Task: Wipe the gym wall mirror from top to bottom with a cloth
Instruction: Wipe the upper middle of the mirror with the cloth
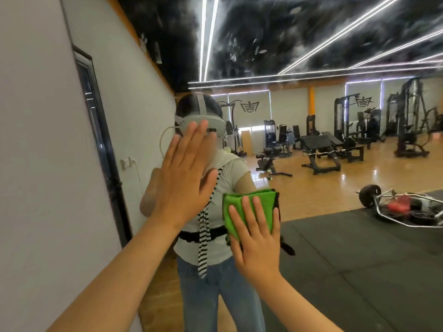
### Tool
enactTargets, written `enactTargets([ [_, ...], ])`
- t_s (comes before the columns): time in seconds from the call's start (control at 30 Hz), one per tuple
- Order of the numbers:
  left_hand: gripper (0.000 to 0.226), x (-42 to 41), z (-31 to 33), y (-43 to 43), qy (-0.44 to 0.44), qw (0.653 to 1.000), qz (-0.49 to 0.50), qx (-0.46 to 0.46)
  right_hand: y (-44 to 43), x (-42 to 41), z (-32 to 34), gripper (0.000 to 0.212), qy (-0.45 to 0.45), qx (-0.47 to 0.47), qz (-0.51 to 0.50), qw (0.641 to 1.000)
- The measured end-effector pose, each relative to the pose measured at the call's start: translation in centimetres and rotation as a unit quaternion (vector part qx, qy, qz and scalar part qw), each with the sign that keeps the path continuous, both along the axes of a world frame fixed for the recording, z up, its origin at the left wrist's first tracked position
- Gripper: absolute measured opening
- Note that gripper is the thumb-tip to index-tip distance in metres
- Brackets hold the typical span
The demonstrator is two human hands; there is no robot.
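The right hand (256, 238) presses the cloth (249, 207) flat on the mirror (311, 68), fingers straight. At its ten o'clock, the left hand (182, 178) lies flat on the glass, holding nothing.

Wall mirror (335, 183): large, upright, reflecting the gym. Cloth (249, 207): green, folded into a thick pad, flat against the glass, pinned under right hand (257, 240), mid-frame.

The left forearm (115, 271) is stretched up and forward; the left hand (182, 178) is held upright, palm forward, fingers straight and close together. The right forearm (299, 300) is raised likewise; the right hand (256, 238) is set lower, fingers straight, slightly spread
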State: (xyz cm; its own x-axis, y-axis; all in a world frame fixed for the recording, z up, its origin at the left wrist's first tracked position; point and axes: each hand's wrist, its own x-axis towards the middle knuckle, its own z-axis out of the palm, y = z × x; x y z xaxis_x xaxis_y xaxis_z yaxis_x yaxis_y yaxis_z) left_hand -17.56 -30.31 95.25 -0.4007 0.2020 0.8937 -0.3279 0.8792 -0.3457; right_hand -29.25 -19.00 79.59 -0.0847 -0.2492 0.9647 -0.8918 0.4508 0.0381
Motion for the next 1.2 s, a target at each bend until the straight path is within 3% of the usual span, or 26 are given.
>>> enactTargets([
  [0.1,0.068,2.2,-2.7,-1.5,0.017,0.999,0.028,0.026,1.6,-1.0,-2.4,0.055,0.092,0.105,-0.004,0.990],
  [0.2,0.069,4.7,-5.4,-3.4,0.029,0.998,0.052,0.034,3.5,-2.6,-1.3,0.059,0.139,0.144,-0.013,0.980],
  [0.33,0.071,6.6,-7.3,-5.4,0.051,0.996,0.052,0.050,1.5,-0.6,4.4,0.056,-0.020,-0.006,-0.013,1.000],
  [0.4,0.072,6.8,-8.1,-6.4,0.055,0.995,0.060,0.060,-1.2,2.0,6.3,0.055,-0.056,-0.054,-0.023,0.997],
  [0.53,0.070,6.6,-8.5,-7.0,0.062,0.995,0.049,0.055,-4.1,4.2,4.4,0.058,0.041,0.031,-0.004,0.999],
  [0.7,0.070,6.8,-8.4,-7.1,0.066,0.995,0.048,0.054,-1.2,1.6,-0.9,0.058,0.168,0.139,-0.033,0.975],
  [0.77,0.069,6.8,-8.4,-7.1,0.070,0.995,0.049,0.058,0.4,-0.2,0.0,0.060,0.135,0.105,-0.052,0.984],
  [0.83,0.068,6.7,-8.4,-7.1,0.074,0.994,0.047,0.062,1.3,-1.0,3.0,0.059,0.029,0.019,-0.066,0.997],
  [0.9,0.067,6.6,-8.4,-7.1,0.074,0.994,0.050,0.063,0.6,-0.4,6.7,0.054,-0.076,-0.073,-0.061,0.993],
  [0.97,0.067,6.6,-8.4,-7.2,0.074,0.994,0.054,0.061,-1.7,1.7,9.0,0.054,-0.107,-0.110,-0.048,0.987],
  [1.1,0.066,6.7,-8.4,-7.2,0.073,0.994,0.055,0.055,-5.5,5.6,6.8,0.053,0.022,0.005,-0.008,1.000],
  [1.2,0.065,6.8,-8.5,-7.3,0.071,0.995,0.053,0.055,-3.4,3.4,7.0,0.055,0.176,0.129,0.032,0.975],
])
